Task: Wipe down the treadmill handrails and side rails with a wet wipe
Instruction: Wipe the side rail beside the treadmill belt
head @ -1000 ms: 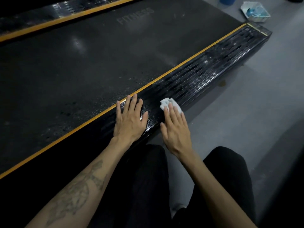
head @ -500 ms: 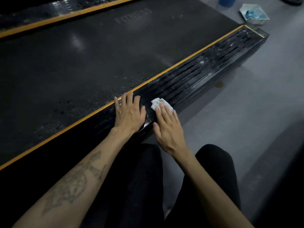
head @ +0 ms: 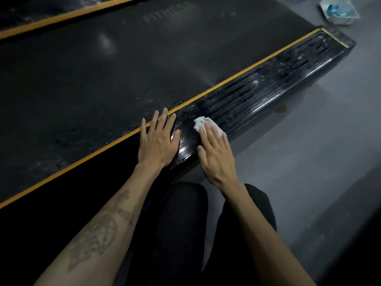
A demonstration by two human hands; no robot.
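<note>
My right hand (head: 216, 155) lies flat with the fingers straight and close together, pressing a crumpled white wet wipe (head: 204, 124) down onto the black side rail (head: 257, 98) of the treadmill; nothing is pinched, the fingers simply cover the wipe, and only its bunched, creased far end and a sliver on the outer side show beyond my fingertips. My left hand (head: 157, 141) rests palm-down on the same rail just beside the right, fingers spread and straight, holding nothing, its fingertips reaching over the yellow stripe (head: 237, 76) that edges the rail. Between my two hands the rail's surface shows fine lengthwise ribs with a glossy sheen. Beyond the wipe, away from me, the rail runs on as a long black bar with rows of dark slots, a rounded outer edge, and pale specks and smears scattered over it up to its squared far end. On the far side of my left hand, past the stripe, lies the wide matte dark belt (head: 103, 79), grainy and dotted with light flecks, with faint lettering reading FITNESS (head: 169, 12). Outside my right hand the smooth grey floor (head: 309, 151) drops away below the rail. Well beyond the rail's end, a clear crinkled plastic packet (head: 340, 11) with something blue inside sits on the floor. My legs in black trousers (head: 185, 234) lie under my forearms.
</note>
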